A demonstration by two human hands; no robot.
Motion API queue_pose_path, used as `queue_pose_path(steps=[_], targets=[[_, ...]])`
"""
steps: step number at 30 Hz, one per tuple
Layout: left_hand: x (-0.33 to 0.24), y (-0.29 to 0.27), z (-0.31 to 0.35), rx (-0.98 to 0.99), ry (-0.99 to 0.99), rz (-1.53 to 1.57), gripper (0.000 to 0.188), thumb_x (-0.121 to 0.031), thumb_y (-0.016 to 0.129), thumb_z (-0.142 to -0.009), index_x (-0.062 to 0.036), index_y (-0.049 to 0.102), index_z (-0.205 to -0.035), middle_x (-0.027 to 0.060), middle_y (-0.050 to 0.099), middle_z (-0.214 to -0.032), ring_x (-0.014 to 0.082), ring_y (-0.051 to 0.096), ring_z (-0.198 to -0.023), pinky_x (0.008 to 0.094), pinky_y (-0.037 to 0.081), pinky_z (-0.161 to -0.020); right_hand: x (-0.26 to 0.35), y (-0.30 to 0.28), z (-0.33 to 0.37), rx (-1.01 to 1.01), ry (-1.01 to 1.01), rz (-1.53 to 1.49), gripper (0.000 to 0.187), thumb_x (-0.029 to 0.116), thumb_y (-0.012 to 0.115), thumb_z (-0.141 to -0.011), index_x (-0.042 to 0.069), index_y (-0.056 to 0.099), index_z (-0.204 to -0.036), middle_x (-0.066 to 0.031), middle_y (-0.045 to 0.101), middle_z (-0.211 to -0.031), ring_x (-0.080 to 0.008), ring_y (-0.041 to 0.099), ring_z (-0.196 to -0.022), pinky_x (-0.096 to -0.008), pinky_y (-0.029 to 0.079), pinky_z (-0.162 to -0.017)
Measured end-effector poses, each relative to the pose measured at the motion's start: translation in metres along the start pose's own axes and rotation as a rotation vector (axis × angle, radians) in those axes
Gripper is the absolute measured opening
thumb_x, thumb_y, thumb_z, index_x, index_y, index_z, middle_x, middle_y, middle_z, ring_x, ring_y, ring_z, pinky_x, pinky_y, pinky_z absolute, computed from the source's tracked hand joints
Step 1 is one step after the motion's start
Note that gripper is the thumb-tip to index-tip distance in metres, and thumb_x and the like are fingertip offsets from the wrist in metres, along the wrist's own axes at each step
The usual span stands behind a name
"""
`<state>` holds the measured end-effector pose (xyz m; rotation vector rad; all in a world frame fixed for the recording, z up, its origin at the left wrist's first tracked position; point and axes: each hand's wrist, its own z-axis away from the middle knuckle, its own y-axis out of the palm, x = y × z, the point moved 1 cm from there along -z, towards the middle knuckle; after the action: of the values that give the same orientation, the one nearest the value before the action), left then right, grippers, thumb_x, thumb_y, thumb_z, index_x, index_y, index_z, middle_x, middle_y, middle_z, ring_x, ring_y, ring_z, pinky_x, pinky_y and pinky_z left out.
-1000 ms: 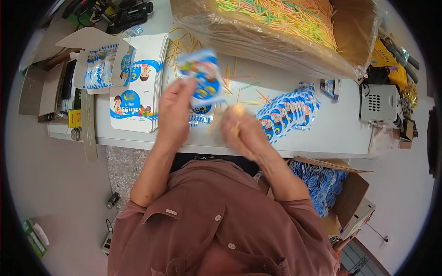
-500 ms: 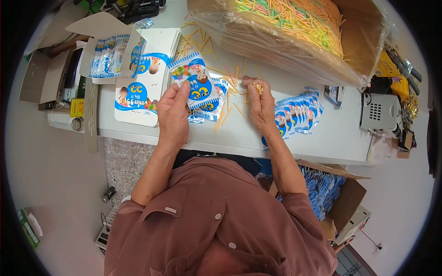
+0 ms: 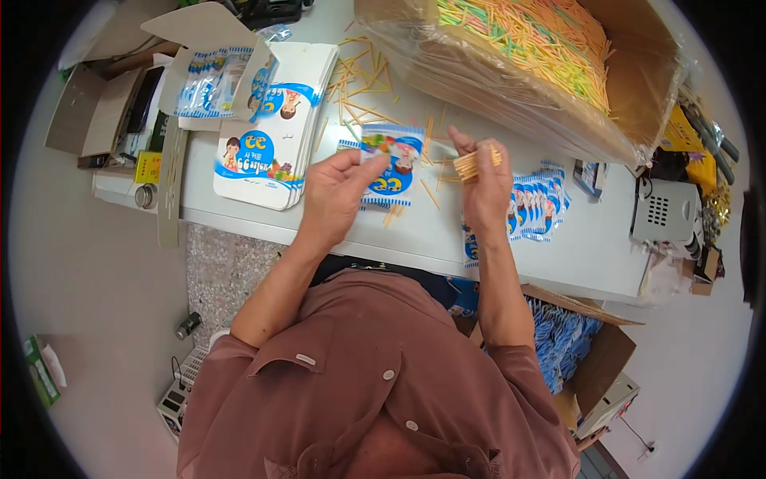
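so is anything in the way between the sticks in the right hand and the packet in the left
Nothing visible: between the bundle of sticks and the packet there is a gap; loose sticks lie below on the table.

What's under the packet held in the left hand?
Below the packet, yellowish sticks show; at its left, what looks like another packet's edge. Whatever lies directly beneath is covered.

The left hand covers the packet's left edge. The right hand hides part of the sticks, too bunched to count. Its wrist blocks some fanned packets. The top edge cuts off the big box.
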<state>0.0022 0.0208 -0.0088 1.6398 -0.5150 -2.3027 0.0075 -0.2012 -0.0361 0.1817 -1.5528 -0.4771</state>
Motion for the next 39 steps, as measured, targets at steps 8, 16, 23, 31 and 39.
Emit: queue_pose_path(steps=[8, 16, 23, 31, 39], targets=[[0.006, 0.002, 0.005, 0.047, 0.098, -0.257, 0.018, -0.011, 0.066, -0.095, 0.0055, 0.071, -0.1, 0.0057, 0.072, -0.086, 0.0029, 0.061, -0.078, 0.0191, 0.048, -0.066, 0.013, 0.048, 0.034, 0.142, 0.138, -0.288, 0.017, 0.02, 0.05, -0.104, 0.005, 0.054, -0.112, -0.0148, 0.064, -0.114, -0.019, 0.06, -0.103, -0.0337, 0.046, -0.097], [0.006, 0.002, 0.009, -0.002, 0.08, -0.072, 0.017, -0.01, 0.069, -0.092, 0.0045, 0.072, -0.101, 0.0034, 0.071, -0.088, 0.0042, 0.06, -0.078, 0.0207, 0.048, -0.069, -0.003, 0.045, 0.045, 0.192, 0.232, -0.118, 0.019, 0.02, 0.052, -0.103, 0.003, 0.053, -0.112, -0.0065, 0.058, -0.104, -0.0131, 0.055, -0.096, -0.0292, 0.046, -0.091], [0.01, -0.011, 0.016, 0.042, 0.212, -0.592, 0.012, -0.009, 0.07, -0.091, 0.0018, 0.073, -0.096, 0.009, 0.071, -0.082, 0.0076, 0.061, -0.07, 0.0244, 0.048, -0.064, 0.022, 0.045, 0.022, 0.139, -0.032, -0.177, 0.017, 0.02, 0.044, -0.105, 0.005, 0.051, -0.11, -0.0245, 0.065, -0.115, -0.0384, 0.054, -0.126, -0.0546, 0.035, -0.113], [0.012, -0.004, 0.019, 0.062, 0.34, -0.557, 0.013, -0.009, 0.069, -0.09, 0.0025, 0.072, -0.096, 0.0122, 0.07, -0.08, 0.0183, 0.064, -0.069, 0.029, 0.049, -0.064, 0.027, 0.067, 0.017, 0.191, -0.037, -0.33, 0.018, 0.022, 0.042, -0.106, 0.007, 0.05, -0.11, -0.0228, 0.066, -0.117, -0.0386, 0.052, -0.128, -0.0569, 0.031, -0.115], [0.012, -0.006, 0.017, 0.169, 0.603, -0.785, 0.014, -0.011, 0.07, -0.089, 0.0015, 0.072, -0.096, 0.0149, 0.068, -0.08, 0.0265, 0.063, -0.069, 0.0325, 0.049, -0.064, 0.036, 0.07, 0.01, 0.187, -0.104, -0.329, 0.017, 0.023, 0.04, -0.107, 0.007, 0.047, -0.11, -0.0237, 0.066, -0.116, -0.0387, 0.051, -0.129, -0.0572, 0.027, -0.117]])
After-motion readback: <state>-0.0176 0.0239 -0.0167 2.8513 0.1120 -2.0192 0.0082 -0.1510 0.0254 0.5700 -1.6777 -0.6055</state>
